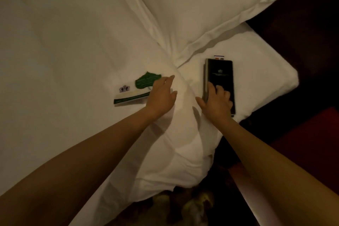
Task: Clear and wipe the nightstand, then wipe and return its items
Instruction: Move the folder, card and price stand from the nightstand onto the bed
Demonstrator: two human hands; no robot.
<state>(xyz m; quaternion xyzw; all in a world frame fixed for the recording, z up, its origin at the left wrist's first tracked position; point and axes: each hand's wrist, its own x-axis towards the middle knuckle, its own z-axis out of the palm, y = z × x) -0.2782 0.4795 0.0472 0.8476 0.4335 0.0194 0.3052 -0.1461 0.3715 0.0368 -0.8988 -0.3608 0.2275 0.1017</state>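
Observation:
A black folder or booklet lies flat on the white bed near its right edge. My right hand rests on the folder's near end, fingers spread over the cover and its left edge. A white card with a green leaf shape and a green stripe lies on the bed to the left. My left hand hovers at the card's right end, fingers apart, covering part of it. A small white card peeks out beyond the folder's far end.
A large white pillow lies behind both items, its corner pointing down between my hands. The bed's corner drops off at the right into a dark floor area, with a red surface beside it. Patterned carpet shows below.

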